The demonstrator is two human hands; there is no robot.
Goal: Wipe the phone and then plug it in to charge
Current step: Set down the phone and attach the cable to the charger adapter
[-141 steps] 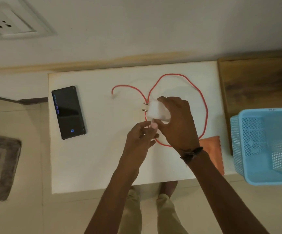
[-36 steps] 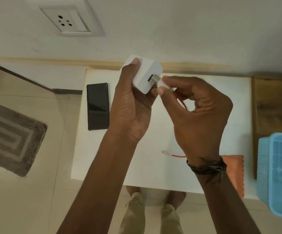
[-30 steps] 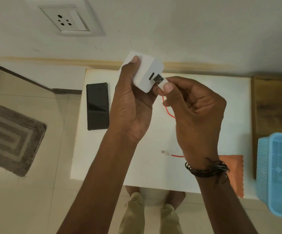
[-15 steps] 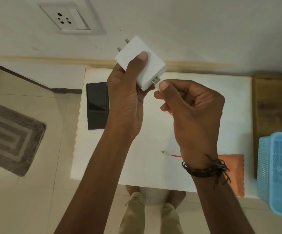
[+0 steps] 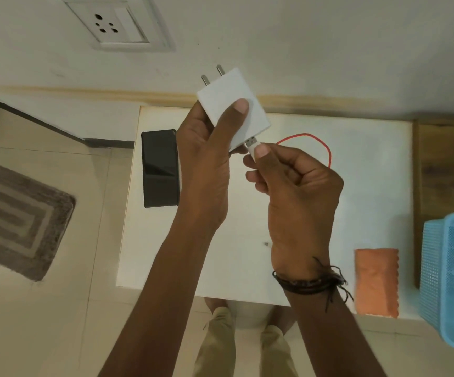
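Observation:
My left hand [image 5: 206, 170] grips a white charger adapter [image 5: 231, 104] above the white table [image 5: 361, 202], its two pins pointing up toward the wall. My right hand [image 5: 296, 191] pinches the USB plug [image 5: 251, 142] of the red cable [image 5: 318, 142], its metal tip touching the adapter's lower end. The cable loops behind my right hand. A black phone [image 5: 159, 170] lies flat at the table's left edge, partly hidden by my left hand. An orange cloth [image 5: 376, 281] lies at the table's front right.
A white wall socket [image 5: 111, 23] sits on the wall at the upper left. A light blue plastic basket [image 5: 451, 278] stands at the right, beside a wooden surface [image 5: 448, 172]. A grey mat [image 5: 11, 216] lies on the tiled floor at the left.
Both hands lifted the adapter and cable off the table. The adapter turned in my left hand so its pins point upward, and the USB plug came to its lower end.

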